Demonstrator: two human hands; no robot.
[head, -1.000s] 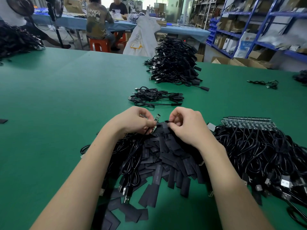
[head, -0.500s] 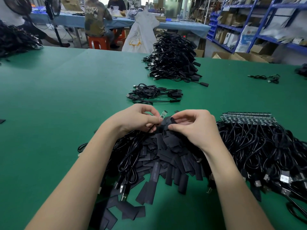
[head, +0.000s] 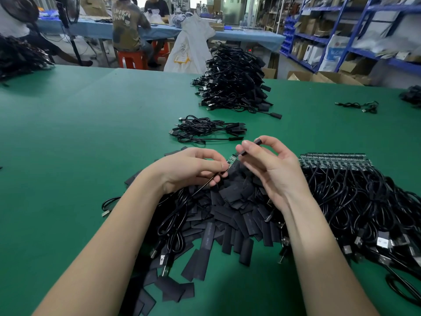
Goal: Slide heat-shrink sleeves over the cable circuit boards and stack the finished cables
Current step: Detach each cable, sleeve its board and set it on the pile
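Wide green felt-topped table [head: 79, 137], with a heap of flat black heat-shrink sleeves [head: 227, 215] at six o'clock. Above it, both forearms reach in. The left hand [head: 189, 169], knuckles up, pinches a thin black cable's small green circuit board [head: 232, 159]. At its three o'clock the right hand [head: 271, 165], palm turned inward, pinches one short black sleeve [head: 250, 147] between thumb and fingertips, just beside the board's tip.

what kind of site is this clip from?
Likely a small electronics assembly workshop: a green work table heaped with black cables, loose sleeves in a pile, and blue stock shelves behind.
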